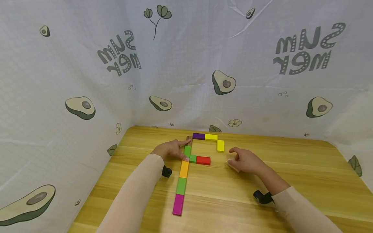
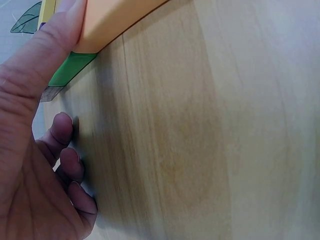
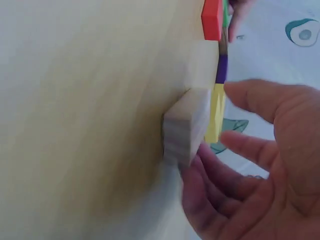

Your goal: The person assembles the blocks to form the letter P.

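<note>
A column of painted blocks lies on the table, with a brown block [image 1: 189,141] at the far end and a magenta block [image 1: 178,205] at the near end. My left hand [image 1: 175,150] touches it: one fingertip is at the brown block, and the thumb is where the upper green block [image 1: 187,150] meets the orange block [image 1: 184,169]. Over at the right, my right hand [image 1: 244,160] is around a pale wooden block [image 3: 185,125]. In the right wrist view, its lower fingers [image 3: 200,195] are against that block's side, while two digits extend apart from it.
Beside the column are a small green block [image 1: 193,159] and a red block [image 1: 203,160]. Farther back, a purple block [image 1: 198,136] adjoins a yellow block [image 1: 211,137], with a second yellow block [image 1: 220,146] turned lengthwise. A printed cloth [image 1: 186,64] hangs behind the wooden table [image 1: 291,168].
</note>
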Demonstrator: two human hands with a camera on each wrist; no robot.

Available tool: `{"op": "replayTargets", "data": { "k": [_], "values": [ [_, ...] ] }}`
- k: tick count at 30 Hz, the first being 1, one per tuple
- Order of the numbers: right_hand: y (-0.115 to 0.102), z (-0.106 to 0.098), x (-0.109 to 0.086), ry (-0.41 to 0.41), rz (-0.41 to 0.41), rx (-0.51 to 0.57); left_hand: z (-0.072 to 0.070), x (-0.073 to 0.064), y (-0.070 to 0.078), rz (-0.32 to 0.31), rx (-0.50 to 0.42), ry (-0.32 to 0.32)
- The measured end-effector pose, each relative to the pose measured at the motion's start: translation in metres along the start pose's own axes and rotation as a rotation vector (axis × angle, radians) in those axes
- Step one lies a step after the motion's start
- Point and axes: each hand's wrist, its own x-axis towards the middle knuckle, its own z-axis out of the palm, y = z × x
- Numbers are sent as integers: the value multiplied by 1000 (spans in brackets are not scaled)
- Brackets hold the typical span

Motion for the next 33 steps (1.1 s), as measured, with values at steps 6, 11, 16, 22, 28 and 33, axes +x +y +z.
{"op": "replayTargets", "data": {
  "k": [6, 11, 16, 22, 28, 33],
  "values": [
    [-1, 1, -17, -180, 8, 194, 0, -2, -1, -1, 0, 1],
    [-4, 5, -25, -181, -20, 204, 0, -2, -1, 6, -2, 0],
    [-10, 13, -20, -89, 6, 168, 0, -2, -2, -2, -14, 2],
    [-25, 27, -1, 35, 117, 157, 0, -1, -1, -8, -30, -3],
    [-37, 35, 12, 102, 165, 101, 1, -1, 0, -13, -27, -7],
    [-40, 37, 16, 110, 193, 75, 1, 0, 0, -9, -26, -2]
  ]
}}
